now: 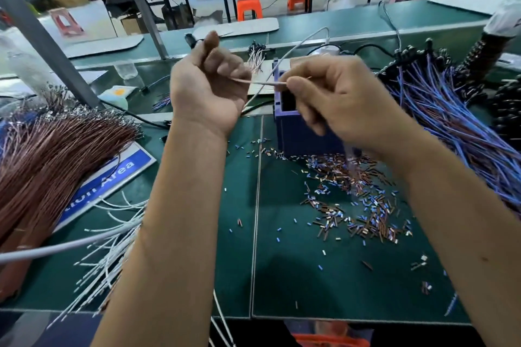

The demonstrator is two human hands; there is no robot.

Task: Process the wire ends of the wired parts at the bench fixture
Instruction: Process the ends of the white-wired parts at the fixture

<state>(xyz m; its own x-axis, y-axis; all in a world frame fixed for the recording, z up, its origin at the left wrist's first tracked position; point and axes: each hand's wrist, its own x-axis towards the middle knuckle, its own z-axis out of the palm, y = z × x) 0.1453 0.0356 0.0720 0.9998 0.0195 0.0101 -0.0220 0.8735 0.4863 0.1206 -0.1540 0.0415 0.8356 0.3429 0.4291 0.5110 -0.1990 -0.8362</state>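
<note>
Between the two grips, just above the mouth of the blue fixture [298,124], a thin pinkish wire [263,82] runs taut; the left hand [208,87] has its fingers curled round one end, the black part [191,40] at that end peeping up behind its knuckles, and the right hand [335,98] pinches the other end between thumb and forefinger. Both grips are clamped on that one wire. My judgement: the end is being straightened or twisted right at the fixture, either before feeding in or just after a strip. The next move calls for lining the free end squarely with the slot below the right grip. Below the hands, cut insulation bits [358,205] litter the green counter [282,276]. Left of the left grip lies a copper-brown wire bundle [56,155]; right of the right grip, a heap of blue-violet wired parts [451,115]
</note>
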